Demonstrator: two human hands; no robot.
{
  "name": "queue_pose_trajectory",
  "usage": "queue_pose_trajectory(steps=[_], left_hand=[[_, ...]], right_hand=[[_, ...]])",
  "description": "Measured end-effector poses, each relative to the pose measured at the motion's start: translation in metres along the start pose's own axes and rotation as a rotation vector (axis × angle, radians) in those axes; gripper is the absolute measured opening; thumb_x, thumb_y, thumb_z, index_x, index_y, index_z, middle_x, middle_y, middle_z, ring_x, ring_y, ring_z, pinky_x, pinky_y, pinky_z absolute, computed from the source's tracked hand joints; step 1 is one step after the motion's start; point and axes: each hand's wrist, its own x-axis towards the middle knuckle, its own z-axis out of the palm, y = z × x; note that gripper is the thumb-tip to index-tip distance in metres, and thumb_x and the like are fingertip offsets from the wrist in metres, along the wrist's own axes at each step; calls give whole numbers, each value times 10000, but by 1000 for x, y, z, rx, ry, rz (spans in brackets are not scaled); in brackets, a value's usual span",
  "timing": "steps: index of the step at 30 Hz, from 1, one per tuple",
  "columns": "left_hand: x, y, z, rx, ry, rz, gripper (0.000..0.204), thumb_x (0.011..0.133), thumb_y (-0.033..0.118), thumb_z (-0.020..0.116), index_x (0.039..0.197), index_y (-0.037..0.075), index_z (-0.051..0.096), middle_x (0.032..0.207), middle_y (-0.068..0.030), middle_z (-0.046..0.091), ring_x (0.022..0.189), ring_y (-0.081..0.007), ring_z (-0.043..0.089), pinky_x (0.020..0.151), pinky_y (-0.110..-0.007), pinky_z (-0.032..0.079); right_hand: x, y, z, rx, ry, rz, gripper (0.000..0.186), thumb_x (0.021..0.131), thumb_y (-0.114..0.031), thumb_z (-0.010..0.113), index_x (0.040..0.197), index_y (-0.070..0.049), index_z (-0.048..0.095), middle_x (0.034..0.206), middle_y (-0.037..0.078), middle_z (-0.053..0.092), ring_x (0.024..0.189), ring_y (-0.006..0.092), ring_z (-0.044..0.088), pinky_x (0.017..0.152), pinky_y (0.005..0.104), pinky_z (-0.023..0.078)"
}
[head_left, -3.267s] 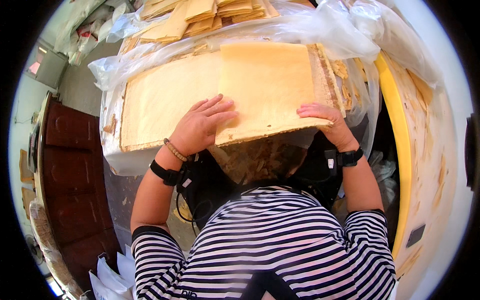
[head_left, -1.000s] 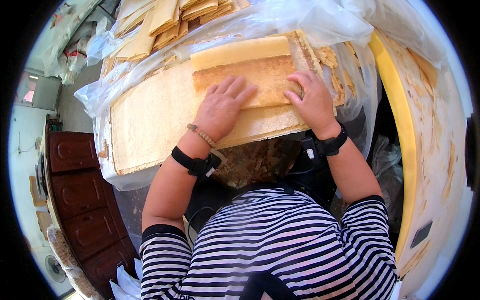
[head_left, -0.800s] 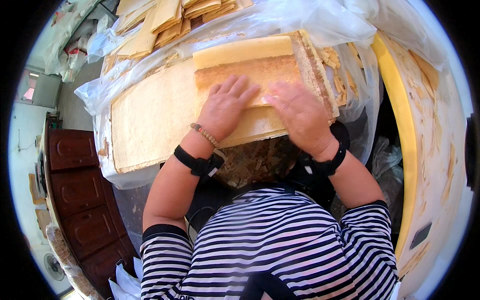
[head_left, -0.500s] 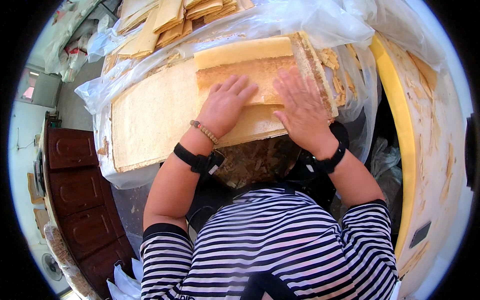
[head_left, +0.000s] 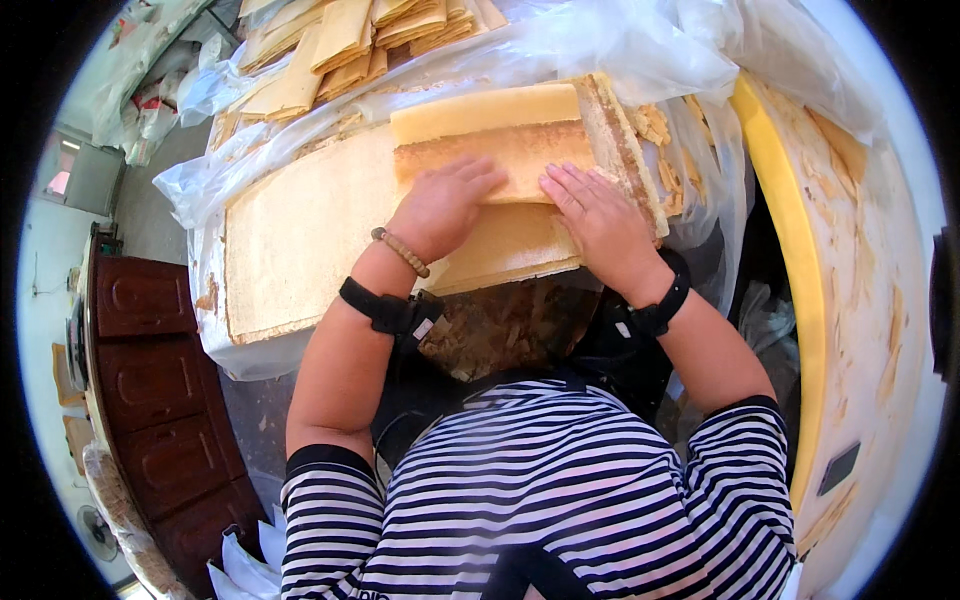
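Note:
A thin tan sheet (head_left: 488, 112), folded into a strip with a browner band across its middle, lies on a pale, rough-surfaced slab (head_left: 310, 225). My left hand (head_left: 445, 205) rests palm down over the near left part of the sheet, its fingers stretched toward the right and slightly blurred. Palm down on the near right part, my right hand (head_left: 605, 222) has its fingers extended and close together. A gap separates the two hands. Neither one grips anything; their palms and what lies beneath are hidden.
Folded tan sheets (head_left: 345, 45) are piled at the far left of the table. Clear plastic sheeting (head_left: 640, 50) covers the table around the slab. To the right runs a yellow-edged surface (head_left: 785, 185) with a dark phone-like rectangle (head_left: 838, 468). Dark wooden cabinets (head_left: 160, 370) stand left.
My right hand has slid nearer to me, and its fingers have drawn together. My left hand has shifted slightly left and toward me. The sheet remains folded.

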Motion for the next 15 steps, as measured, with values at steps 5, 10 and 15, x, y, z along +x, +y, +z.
queue_pose_trajectory(steps=[5, 10, 15], left_hand=[[1, 5, -7, -6, -21, -19, 488, 868, -8, 529, 1338, 112, 585, 1406, -138, 569, 1324, -332, 509, 1065, -434, 443], [-19, 18, -28, -178, -133, 7, 461, 862, -18, 526, 1306, 84, 601, 1333, -153, 615, 1271, -355, 547, 1046, -432, 468], [-75, 32, -55, -208, -231, 39, 465, 855, -46, 545, 1297, 80, 613, 1307, -151, 638, 1251, -355, 574, 1075, -426, 458]], right_hand=[[16, 18, -2, 93, -49, -24, 414, 843, -83, 677, 1255, -82, 632, 1322, 99, 622, 1246, 303, 575, 1077, 419, 445], [22, 25, -31, 127, -272, -114, 342, 791, -47, 690, 1132, -78, 700, 1198, 86, 693, 1266, 312, 564, 1098, 441, 419], [4, 14, -61, 316, -460, -119, 286, 869, -93, 642, 1147, -73, 706, 1208, 106, 693, 1253, 321, 570, 1100, 450, 402]])
